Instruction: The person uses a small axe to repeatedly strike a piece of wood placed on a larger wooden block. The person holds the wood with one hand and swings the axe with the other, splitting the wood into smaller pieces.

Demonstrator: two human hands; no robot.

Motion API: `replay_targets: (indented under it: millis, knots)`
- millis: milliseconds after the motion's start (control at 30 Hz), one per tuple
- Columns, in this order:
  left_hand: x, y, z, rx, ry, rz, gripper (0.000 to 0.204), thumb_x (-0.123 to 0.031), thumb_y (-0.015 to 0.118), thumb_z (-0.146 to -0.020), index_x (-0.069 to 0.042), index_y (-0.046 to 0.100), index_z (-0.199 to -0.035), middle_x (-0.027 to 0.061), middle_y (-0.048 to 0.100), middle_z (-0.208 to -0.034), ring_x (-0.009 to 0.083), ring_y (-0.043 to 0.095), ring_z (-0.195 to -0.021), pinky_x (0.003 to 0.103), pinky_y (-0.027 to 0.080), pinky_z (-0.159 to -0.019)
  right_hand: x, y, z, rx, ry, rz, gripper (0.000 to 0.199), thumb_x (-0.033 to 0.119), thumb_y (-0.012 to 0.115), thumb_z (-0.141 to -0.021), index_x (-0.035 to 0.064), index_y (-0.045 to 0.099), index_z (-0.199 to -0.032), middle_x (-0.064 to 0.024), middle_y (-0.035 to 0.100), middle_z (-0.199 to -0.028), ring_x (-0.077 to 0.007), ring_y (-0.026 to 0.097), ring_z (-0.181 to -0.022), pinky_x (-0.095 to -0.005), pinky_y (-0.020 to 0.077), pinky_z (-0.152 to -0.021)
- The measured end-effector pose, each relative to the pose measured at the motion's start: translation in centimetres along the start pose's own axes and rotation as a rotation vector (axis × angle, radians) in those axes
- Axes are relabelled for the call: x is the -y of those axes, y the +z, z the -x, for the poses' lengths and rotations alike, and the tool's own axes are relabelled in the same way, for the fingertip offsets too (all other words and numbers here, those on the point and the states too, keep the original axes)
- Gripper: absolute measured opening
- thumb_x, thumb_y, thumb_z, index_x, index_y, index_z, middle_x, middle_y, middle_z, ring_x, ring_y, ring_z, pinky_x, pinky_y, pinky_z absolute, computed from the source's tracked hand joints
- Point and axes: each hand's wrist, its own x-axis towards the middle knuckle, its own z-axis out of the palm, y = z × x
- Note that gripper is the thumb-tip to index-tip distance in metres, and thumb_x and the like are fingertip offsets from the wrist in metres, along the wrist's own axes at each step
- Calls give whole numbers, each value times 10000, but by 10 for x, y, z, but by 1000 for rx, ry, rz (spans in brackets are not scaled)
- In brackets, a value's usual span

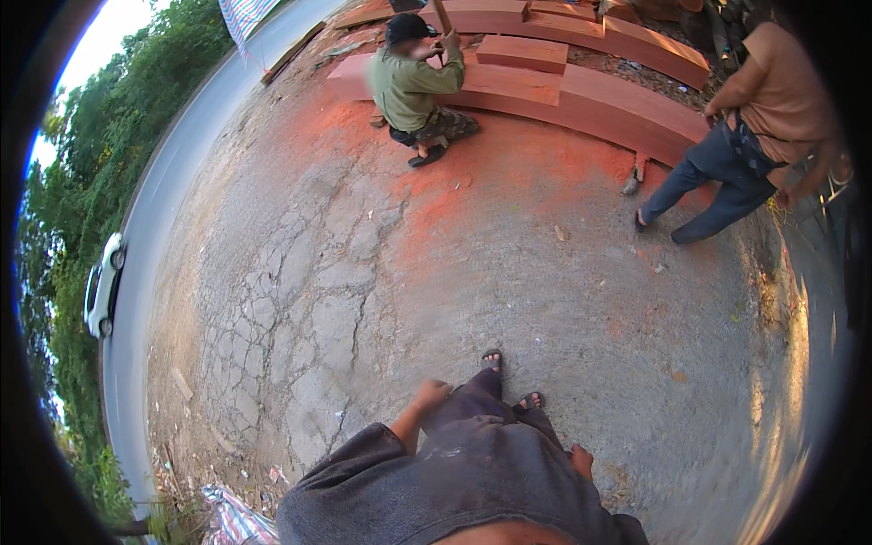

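My left hand (433, 396) hangs beside my dark trousers (465, 400), its fingers loosely curled in, with nothing visible in them. On the other side my right hand (582, 460) is low against my hip. It is small and partly covered by my dark shirt (481, 472), so its fingers cannot be made out. I stand in dark sandals (491, 355) on cracked grey ground, and neither hand touches any of the timber.
Ahead, a squatting person (413, 86) in a green shirt grips an upright wooden handle (442, 16) beside long reddish beams (627, 113). Another person (745, 136) stands at right. Orange sawdust (436, 213) covers the ground there. A white car (104, 283) is on the road (173, 195) at left.
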Motion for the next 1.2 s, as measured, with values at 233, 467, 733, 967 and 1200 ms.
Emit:
replay_targets:
  millis: [233,467,733,967,1200]
  knots:
    - [57,-37,0,-91,-231,98,441,-370,679,-824,40,762,-963,115,738,-797,217,714,-740,363,562,-715,110,46,-30,-109,156,-62,266,271,583,-931,59,608,-1090,-83,609,-879,-254,622,-754,-455,517,-645]
    - [46,-120,-44,-74,-278,384,432,-339,650,-896,25,700,-1123,146,729,-930,243,716,-797,384,576,-684,167,150,-66,-56,99,77,338,316,632,-922,44,659,-1121,-95,666,-907,-236,657,-788,-428,538,-662]
    - [61,-215,-122,-186,-156,745,455,-307,599,-979,29,573,-1285,172,691,-1092,293,705,-837,409,579,-649,286,301,-96,33,-255,528,399,328,675,-899,13,722,-1139,-127,753,-953,-246,722,-869,-380,565,-766]
    - [21,-250,-162,-129,-196,739,525,-326,556,-1011,50,493,-1372,246,638,-1240,374,677,-1021,477,594,-807,364,369,-106,46,-204,657,408,386,662,-887,57,746,-1112,-107,753,-944,-269,727,-949,-411,584,-795]
    - [-12,-308,-215,-62,-83,518,532,-345,626,-932,-28,578,-1357,199,674,-1261,345,657,-1159,457,522,-975,424,440,-129,167,120,733,385,344,651,-885,59,728,-1133,-145,735,-1057,-319,721,-1004,-479,621,-788]
